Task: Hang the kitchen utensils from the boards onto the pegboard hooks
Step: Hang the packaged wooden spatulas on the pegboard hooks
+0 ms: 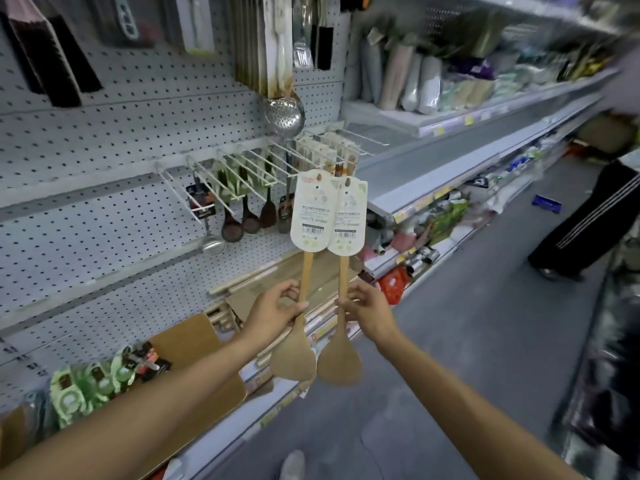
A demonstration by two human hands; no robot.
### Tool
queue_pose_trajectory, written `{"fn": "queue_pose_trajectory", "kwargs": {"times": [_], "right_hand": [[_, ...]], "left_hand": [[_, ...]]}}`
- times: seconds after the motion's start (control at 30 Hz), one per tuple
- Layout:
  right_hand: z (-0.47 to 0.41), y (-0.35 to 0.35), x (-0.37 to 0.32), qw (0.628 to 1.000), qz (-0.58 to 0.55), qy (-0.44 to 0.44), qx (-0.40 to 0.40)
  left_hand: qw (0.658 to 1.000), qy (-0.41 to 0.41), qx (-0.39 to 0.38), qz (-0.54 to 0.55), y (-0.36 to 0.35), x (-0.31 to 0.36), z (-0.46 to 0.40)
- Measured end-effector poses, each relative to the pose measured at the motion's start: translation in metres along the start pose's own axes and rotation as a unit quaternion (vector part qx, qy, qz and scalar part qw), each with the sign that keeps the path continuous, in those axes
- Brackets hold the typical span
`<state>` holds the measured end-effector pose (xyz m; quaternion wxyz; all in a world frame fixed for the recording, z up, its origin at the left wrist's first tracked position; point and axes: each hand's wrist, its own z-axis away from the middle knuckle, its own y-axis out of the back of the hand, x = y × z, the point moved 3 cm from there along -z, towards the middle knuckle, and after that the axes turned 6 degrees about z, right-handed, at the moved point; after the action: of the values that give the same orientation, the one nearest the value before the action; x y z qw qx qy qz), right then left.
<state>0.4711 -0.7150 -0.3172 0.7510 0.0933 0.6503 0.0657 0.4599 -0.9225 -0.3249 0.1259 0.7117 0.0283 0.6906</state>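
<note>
While the left hand [273, 311] pinches the handle of one wooden spatula [293, 355], the right hand [369, 311] pinches the handle of a second wooden spatula [340, 362] just beside it, each grip holding its shaft between thumb and fingers. Both spatulas stand upright, blades down, their white label cards [313, 211] overlapping at the top, near the white wire hooks [242, 171] on the grey pegboard [104, 140]. Dark ladles [239, 220] hang further left. Brown boards [194, 341] lie on the near-left shelf below. Far right, a person's striped trousers [585, 216] show.
</note>
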Motion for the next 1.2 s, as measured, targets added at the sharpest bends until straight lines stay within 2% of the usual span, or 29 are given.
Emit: {"fn": "queue_pose_trajectory", "kwargs": {"times": [0.33,0.6,0.83,1.2], "right_hand": [[-0.117,0.057,0.011,0.999,0.014,-0.007,0.047],[-0.184,0.087,0.017,0.999,0.015,0.005,0.038],[-0.263,0.133,0.039,1.000,0.000,-0.014,-0.012],[-0.396,0.209,0.061,0.992,0.026,-0.046,-0.115]], "left_hand": [[0.997,0.008,-0.048,0.057,-0.047,-0.003,-0.119],[0.996,-0.007,-0.089,0.009,-0.062,-0.003,-0.177],[0.998,0.027,-0.047,0.012,-0.092,-0.018,-0.231],[0.997,0.057,0.055,-0.004,-0.183,-0.015,-0.323]]}}
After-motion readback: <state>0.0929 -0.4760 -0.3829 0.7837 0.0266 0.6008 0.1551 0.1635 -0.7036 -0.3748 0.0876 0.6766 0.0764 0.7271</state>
